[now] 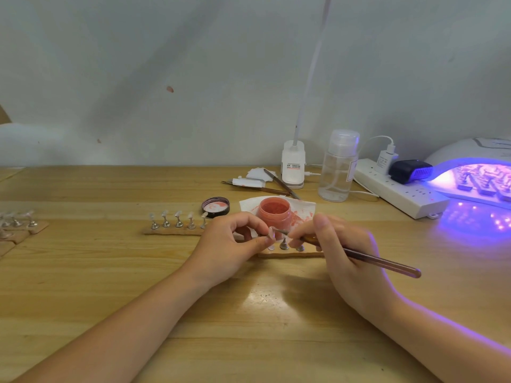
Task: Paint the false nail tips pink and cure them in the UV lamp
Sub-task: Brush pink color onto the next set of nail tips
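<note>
Centrally, over the wood-grain worktop (110, 272), the left hand (229, 247) pinches a clear false nail tip (271, 234). The right hand (343, 250) grips a slim translucent brush (381, 262); bristles touch the tip. Paint coverage is indiscernible. The domed UV lamp (470, 172), glowing violet, is cropped at right.

Both hands raised, close together: left hand (235, 244) pinching, right hand (340, 250) gripping.

I see a pink jar (275, 214) on white tissue (249, 205), violet lamp (475, 175) glow, tan wood-grain surface (110, 272); the brush (381, 262) looks brownish.
</note>
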A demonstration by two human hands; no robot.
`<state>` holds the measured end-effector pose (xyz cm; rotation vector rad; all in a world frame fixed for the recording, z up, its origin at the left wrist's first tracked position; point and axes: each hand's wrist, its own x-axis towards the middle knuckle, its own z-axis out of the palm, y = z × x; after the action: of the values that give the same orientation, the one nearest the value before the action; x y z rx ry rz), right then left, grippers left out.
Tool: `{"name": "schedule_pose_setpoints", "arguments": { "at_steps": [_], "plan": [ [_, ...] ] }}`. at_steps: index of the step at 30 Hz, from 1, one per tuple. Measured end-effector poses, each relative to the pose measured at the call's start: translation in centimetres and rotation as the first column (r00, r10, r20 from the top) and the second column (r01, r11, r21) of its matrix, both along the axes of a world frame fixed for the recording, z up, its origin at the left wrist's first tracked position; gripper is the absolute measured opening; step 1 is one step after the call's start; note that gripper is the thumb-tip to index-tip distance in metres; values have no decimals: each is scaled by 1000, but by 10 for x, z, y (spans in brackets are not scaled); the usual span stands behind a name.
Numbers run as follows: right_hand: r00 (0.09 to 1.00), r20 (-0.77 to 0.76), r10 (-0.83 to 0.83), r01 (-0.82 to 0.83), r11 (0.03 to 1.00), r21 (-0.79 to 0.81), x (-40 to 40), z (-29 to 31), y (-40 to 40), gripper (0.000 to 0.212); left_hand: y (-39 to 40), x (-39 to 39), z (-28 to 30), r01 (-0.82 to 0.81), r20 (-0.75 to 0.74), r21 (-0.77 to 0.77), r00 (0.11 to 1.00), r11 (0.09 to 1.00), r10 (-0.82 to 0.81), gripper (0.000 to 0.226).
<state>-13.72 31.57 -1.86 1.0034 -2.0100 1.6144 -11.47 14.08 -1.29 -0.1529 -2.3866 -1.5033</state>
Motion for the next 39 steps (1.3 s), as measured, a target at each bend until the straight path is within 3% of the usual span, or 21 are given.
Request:
{"name": "schedule_pose_setpoints", "arguments": {
  "at_steps": [5,12,18,22,26,29,33,39],
  "plan": [
    [994,58,96,-90,992,-91,3,-1,2,47,0,0,0,15,-10,2,1000,1000,-15,12],
    [999,26,36,-36,999,-6,0,-1,1,43,0,-1,0,38,-15,7,999,999,-38,12],
    [996,23,89,-87,992,-93,3,-1,2,47,0,0,0,43,-9,23,999,999,-43,12],
    [1000,11,24,-24,1000,11,0,-1,1,40,0,0,1,39,-3,19,999,999,-39,12],
    [994,47,97,-95,994,-44,3,-2,1,49,0,0,1,36,5,25,999,999,-36,15],
    [999,4,48,-47,997,-56,3,-1,2,46,0,1,1,29,15,26,999,999,-30,16],
    [999,-25,-36,38,996,75,0,0,0,40,2,1,2,15,26,32,1000,999,-16,14],
    [1000,-16,7,-8,999,-49,2,-1,2,46,2,2,4,2,40,38,999,999,-3,16]
  ]
}}
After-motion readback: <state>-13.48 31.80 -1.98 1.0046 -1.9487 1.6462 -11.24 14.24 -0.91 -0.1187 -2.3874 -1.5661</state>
